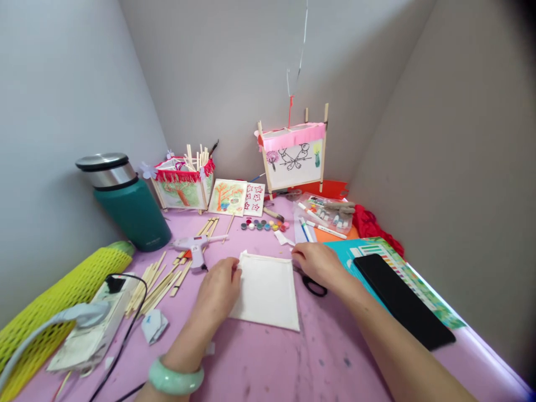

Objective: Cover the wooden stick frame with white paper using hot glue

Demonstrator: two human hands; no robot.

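Observation:
A square white sheet [266, 291], perhaps cloth with a folded hem, lies flat on the lilac tabletop [326, 357]. My left hand [218, 285] is at its left edge, fingers curled over the upper corner. A pale green bangle [176, 378] circles that wrist. My right hand [318, 265] reaches the sheet's upper right corner, and its fingertips seem to pinch the edge. Black-handled scissors [313, 286] lie just under that hand, their blades hidden by it.
A hot glue gun [195, 248] and loose wooden sticks [153, 290] lie left of the sheet, near a corded power strip [90, 329]. A teal flask [129, 209] and stick-framed painted panels [293, 156] stand behind. A black tablet [402, 298] lies right. Grey walls close both sides.

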